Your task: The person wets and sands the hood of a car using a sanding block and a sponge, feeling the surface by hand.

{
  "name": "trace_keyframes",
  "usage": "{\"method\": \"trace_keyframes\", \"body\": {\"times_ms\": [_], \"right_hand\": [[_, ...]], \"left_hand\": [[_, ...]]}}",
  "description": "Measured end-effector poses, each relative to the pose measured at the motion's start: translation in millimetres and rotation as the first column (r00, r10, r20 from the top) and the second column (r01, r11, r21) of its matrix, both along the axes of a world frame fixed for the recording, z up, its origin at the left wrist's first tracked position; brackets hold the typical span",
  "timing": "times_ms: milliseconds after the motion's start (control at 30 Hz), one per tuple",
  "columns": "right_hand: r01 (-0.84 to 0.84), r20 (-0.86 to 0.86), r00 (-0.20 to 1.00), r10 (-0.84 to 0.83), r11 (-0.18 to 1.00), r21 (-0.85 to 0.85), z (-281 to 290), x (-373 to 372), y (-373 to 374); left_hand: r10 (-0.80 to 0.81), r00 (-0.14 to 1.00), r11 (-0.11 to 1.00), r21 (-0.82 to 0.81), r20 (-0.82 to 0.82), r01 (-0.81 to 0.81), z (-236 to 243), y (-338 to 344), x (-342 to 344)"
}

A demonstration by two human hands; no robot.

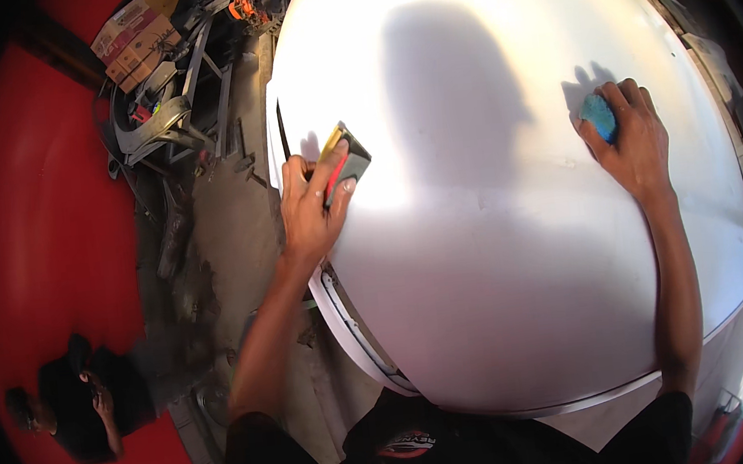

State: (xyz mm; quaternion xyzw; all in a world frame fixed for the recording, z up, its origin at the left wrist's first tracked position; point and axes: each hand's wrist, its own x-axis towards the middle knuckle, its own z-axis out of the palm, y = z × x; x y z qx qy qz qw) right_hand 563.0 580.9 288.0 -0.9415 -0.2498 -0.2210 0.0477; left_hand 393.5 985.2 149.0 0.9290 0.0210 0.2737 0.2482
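A large white, curved car panel fills the middle, with dark soft-edged shadows on its bright upper part. Near its left edge, my left hand grips a folded piece of sandpaper, dark grey with yellow and red showing, held against or just over the surface. Over on the right side of the panel, my right hand is closed around a blue sponge. The sponge appears to rest on the panel, its underside hidden.
Metal frames and curved parts are piled at the upper left, beside stacked cardboard boxes. A red wall runs along the left. Another person in black is at the lower left. The panel's front edge lies close to my body.
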Motion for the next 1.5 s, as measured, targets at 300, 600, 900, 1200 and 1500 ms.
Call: {"method": "trace_keyframes", "body": {"times_ms": [300, 600, 900, 1200, 1500], "right_hand": [[-0.082, 0.022, 0.996, 0.082, 0.996, 0.035, -7, 5, 10], [-0.084, 0.030, 0.996, 0.084, 0.996, 0.012, -2, 9, 2], [-0.042, 0.042, 0.998, 0.044, 0.997, -0.059, 4, -4, 5], [-0.095, 0.006, 0.995, 0.095, 0.995, 0.008, 3, 1, 6], [-0.060, 0.031, 0.998, 0.060, 0.998, -0.014, 1, 4, -3]], "left_hand": [[0.433, 0.892, 0.901, 0.061, -0.126, -0.429, 29, 138, 257], [0.092, 0.995, 0.992, -0.084, 0.032, -0.089, -24, -39, -65], [0.069, 0.988, 0.989, -0.143, 0.139, -0.049, -3, 73, 82], [0.368, 0.928, 0.919, -0.127, -0.060, -0.373, -4, 131, 211], [0.059, 0.996, 0.977, -0.207, 0.072, -0.043, -47, -49, -101]]}}
